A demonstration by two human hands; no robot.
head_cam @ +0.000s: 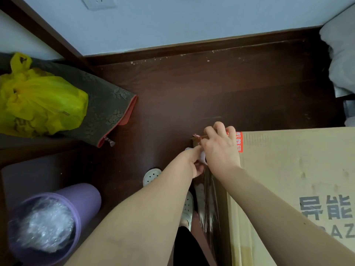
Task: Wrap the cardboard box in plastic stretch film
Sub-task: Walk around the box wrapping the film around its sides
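A large brown cardboard box (288,169) with black printed characters and a red label fills the lower right. Clear stretch film (209,204) hangs streaked and glossy down its left side. At the box's top left corner my right hand (221,148) lies over the edge with curled fingers, pinching the film there. My left hand (196,164) sits just below and left of it, gripping the film roll's whitish end, which is mostly hidden between the two hands.
A purple bin (57,217) holding crumpled clear plastic stands at the lower left. A yellow plastic bag (38,100) rests on a dark patterned cushion (107,112) at the left. White slippers (151,175) show below my arms. Dark wooden floor (211,89) reaches the wall.
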